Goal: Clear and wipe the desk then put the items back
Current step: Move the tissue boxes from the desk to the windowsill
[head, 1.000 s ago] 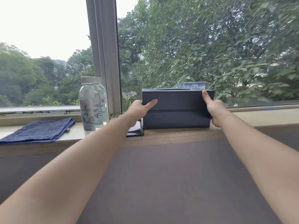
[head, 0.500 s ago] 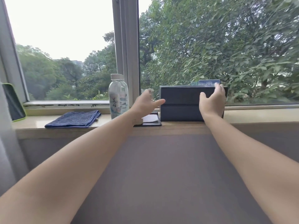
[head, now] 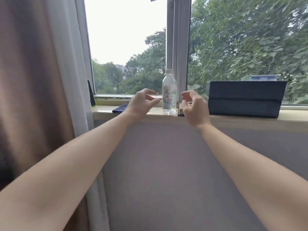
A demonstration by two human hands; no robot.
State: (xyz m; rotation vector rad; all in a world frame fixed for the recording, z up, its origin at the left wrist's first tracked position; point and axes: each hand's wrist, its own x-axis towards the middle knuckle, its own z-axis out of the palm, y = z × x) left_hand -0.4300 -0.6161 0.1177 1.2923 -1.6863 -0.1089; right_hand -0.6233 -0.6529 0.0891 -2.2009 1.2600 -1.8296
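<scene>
A: Bare desk [head: 166,164] near; box [head: 245,99], bottle [head: 169,94], cloth [head: 120,108] far on sill [head: 291,115].
B: Wiping step, probably. Left hand [head: 141,102], right hand [head: 195,108]: loosely curled, empty, flanking bottle.
A: Next: reach left, take cloth.

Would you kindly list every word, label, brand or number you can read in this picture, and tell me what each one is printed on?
Nothing here can be read with certainty.
Water bottle on the windowsill: its label carries printing, too blurred to read.
Blue and white card sticking up behind the dark box: a printed pattern, no legible text.
Dark box: no visible lettering.
Blue cloth and green-edged device: no markings visible.
</scene>
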